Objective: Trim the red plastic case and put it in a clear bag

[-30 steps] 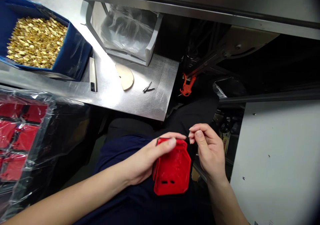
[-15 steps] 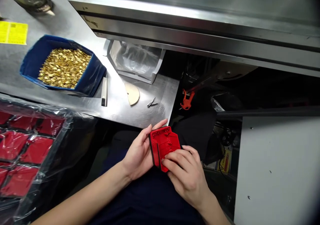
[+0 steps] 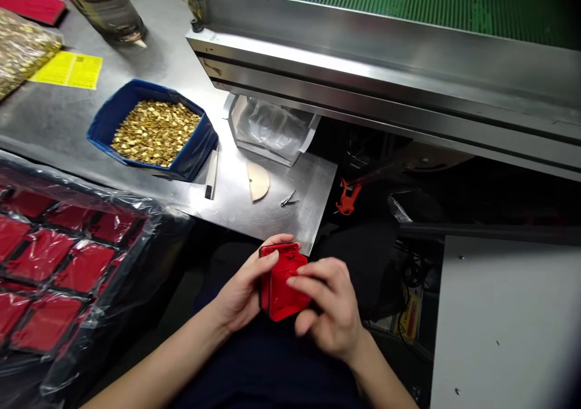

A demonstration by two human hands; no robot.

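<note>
A red plastic shell (image 3: pixel 285 294) with a black edge rests tilted in my left hand (image 3: pixel 242 294). The left thumb lies over its upper rim, and the other fingers are mostly hidden behind it. Inside the shell are small raised details, too fine to make out. My right hand (image 3: pixel 333 306) is at the shell's right side, two fingertips reaching over its inner face. Its thumb, slightly blurred, stands apart below them, and I see nothing between thumb and fingers. Past the hands, a blue bin (image 3: pixel 200 155) of small brass-coloured pieces (image 3: pixel 157 132) stands on the metal table (image 3: pixel 227 209).
At left, plastic film covers rows of red shells (image 3: pixel 40 255). A cutter knife (image 3: pixel 212 173), a cream half-disc (image 3: pixel 258 182), small metal tweezers-like tool (image 3: pixel 288 199) and grey tray (image 3: pixel 272 152) lie nearby. A metal-sided green conveyor (image 3: pixel 385 3) crosses behind; an orange clip-like tool (image 3: pixel 347 197) hangs beneath.
The shell has shifted slightly left and turned in my left hand, whose thumb now lies over the rim. My right thumb has come away from the shell. The view has tipped, showing more conveyor.
</note>
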